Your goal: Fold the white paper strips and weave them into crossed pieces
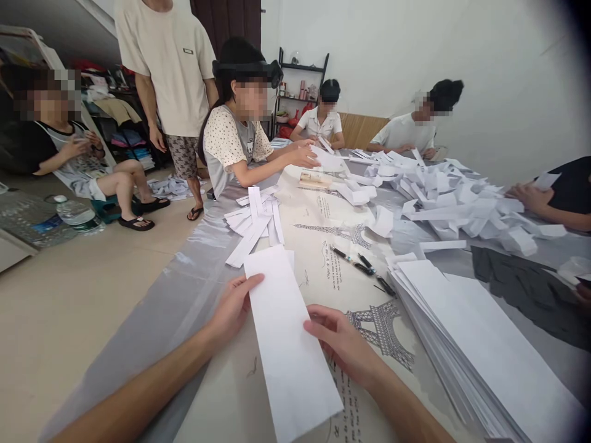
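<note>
The table (194,289) fills most of the view, covered by a cloth printed with Eiffel towers, and other people sit along its far sides handling paper. A loose heap of folded papers (452,203) sprawls across the far right half. Nearer, on the right, lies a thick stack of flat sheets (480,344). A small fan of folded strips (253,224) sits ahead of the person, and two pens (362,266) lie between it and the stack.

The long paper strip (289,344) lies flat on the table between the hands. It could skew or slide on the smooth cloth, since only its edges are pinned.

The left hand (233,307) pinches the strip's left edge, fingers partly closed. The right hand (341,341) presses the right edge, thumb on top, fingers loosely curled.
</note>
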A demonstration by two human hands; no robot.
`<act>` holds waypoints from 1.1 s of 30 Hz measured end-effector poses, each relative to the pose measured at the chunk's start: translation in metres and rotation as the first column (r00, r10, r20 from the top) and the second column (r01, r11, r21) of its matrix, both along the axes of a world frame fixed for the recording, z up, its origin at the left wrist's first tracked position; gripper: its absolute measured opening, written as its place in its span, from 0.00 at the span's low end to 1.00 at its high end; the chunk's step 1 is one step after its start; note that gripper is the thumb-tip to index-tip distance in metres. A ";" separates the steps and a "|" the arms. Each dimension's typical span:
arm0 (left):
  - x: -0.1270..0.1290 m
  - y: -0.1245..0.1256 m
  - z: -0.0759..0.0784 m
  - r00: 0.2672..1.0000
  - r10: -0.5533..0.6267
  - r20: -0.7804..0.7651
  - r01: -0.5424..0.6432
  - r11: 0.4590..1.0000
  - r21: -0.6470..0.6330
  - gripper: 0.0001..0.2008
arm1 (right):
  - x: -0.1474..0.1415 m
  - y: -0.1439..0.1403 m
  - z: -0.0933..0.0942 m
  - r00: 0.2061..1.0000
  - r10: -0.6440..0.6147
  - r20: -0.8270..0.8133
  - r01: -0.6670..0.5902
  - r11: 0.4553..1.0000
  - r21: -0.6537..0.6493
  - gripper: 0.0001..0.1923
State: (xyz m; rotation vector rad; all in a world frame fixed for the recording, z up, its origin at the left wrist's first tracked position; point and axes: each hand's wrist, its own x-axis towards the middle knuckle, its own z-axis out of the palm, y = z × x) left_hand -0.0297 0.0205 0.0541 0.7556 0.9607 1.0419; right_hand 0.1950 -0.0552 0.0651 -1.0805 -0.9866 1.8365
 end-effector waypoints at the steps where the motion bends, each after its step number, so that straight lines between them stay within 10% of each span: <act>1: -0.001 0.002 -0.001 0.999 0.043 0.006 -0.043 0.999 -0.018 0.15 | 0.000 -0.001 0.001 0.999 0.038 -0.004 -0.038 0.999 0.001 0.22; 15: -0.021 0.033 -0.011 0.952 0.298 0.071 -0.301 0.953 0.029 0.18 | 0.008 0.000 0.003 0.980 -0.170 0.104 0.148 0.970 0.192 0.44; 21: -0.045 0.045 -0.004 0.980 0.115 -0.165 -0.037 0.911 0.411 0.13 | 0.047 0.006 0.003 0.802 -0.387 0.455 0.077 0.822 0.564 0.14; 23: -0.054 0.049 -0.004 0.918 0.088 -0.387 0.178 0.780 0.600 0.08 | 0.064 0.011 -0.002 0.707 -0.504 0.496 -0.084 0.637 0.766 0.09; 26: -0.060 0.051 -0.008 0.697 0.204 -0.687 0.576 0.412 0.706 0.04 | 0.083 0.016 -0.014 0.595 -0.587 0.549 -0.347 0.428 0.834 0.15; 29: -0.058 0.045 -0.016 0.527 0.311 -0.791 0.798 0.140 0.587 0.12 | 0.086 0.017 -0.023 0.451 -0.545 0.707 -0.553 0.451 0.701 0.21; 33: -0.052 0.036 -0.021 0.420 0.295 -0.858 0.893 0.034 0.449 0.13 | 0.079 0.013 -0.024 0.295 -0.458 0.839 -0.673 0.523 0.522 0.25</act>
